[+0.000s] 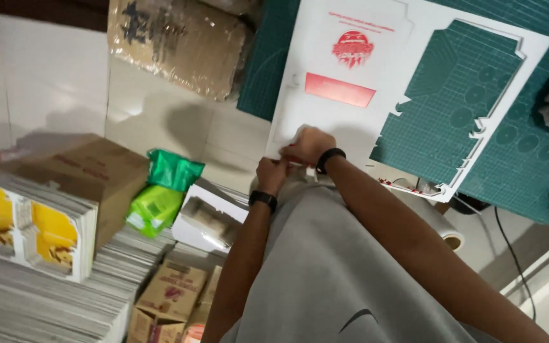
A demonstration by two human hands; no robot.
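Hands meet mid-frame: left hand (272, 174) and right hand (307, 145) both pinch the lower edge of the white die-cut card sheet (344, 70). Sheet lies flat, smooth, red-printed, on the green gridded cutting mat (516, 152).

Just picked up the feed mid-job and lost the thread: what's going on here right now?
A person is working with both hands at the near edge of a white die-cut card sheet lying on a green cutting mat. The left hand and right hand are close together, pinching that edge; part of the sheet is already cut out, showing the mat through it. Stacks of printed card sheets and a brown carton sit to the left.
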